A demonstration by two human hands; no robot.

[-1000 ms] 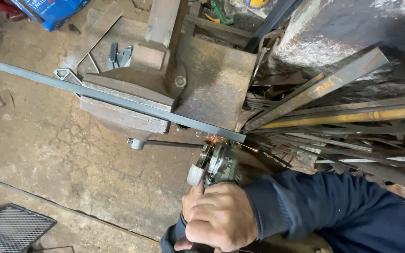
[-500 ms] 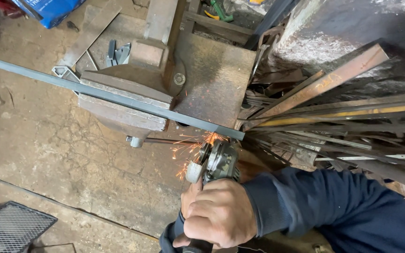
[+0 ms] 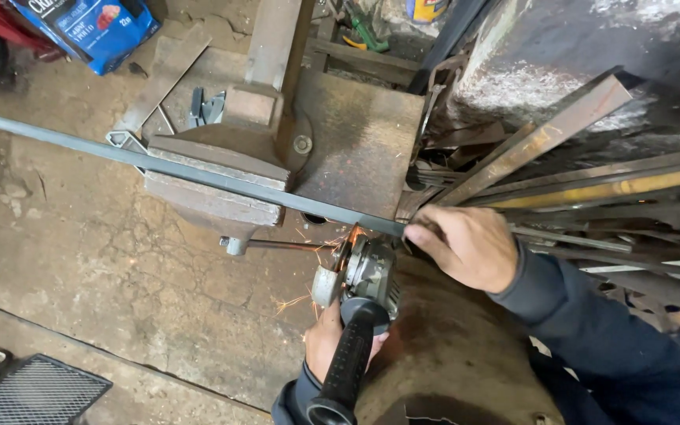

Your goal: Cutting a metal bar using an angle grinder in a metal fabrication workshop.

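Note:
A long grey steel bar [image 3: 198,175] lies clamped across a rusty bench vise [image 3: 222,197]. An angle grinder [image 3: 364,271] has its disc against the bar near the right end, and orange sparks fly down to the left. My left hand [image 3: 326,340] grips the grinder's body from below, beside its black side handle [image 3: 349,362]. My right hand [image 3: 464,245], in a dark blue sleeve, pinches the bar's right end just past the cut.
Rusty steel bars and angle stock [image 3: 560,169] are piled at the right. A rusty plate [image 3: 356,142] sits behind the vise, whose handle [image 3: 265,245] sticks out in front. A blue bag [image 3: 88,27] lies top left and a black mesh grid [image 3: 29,393] bottom left on concrete.
My right hand has left the grinder and moved up to hold the bar's right end. The grinder's black side handle now shows, with my left hand holding the tool. Sparks continue.

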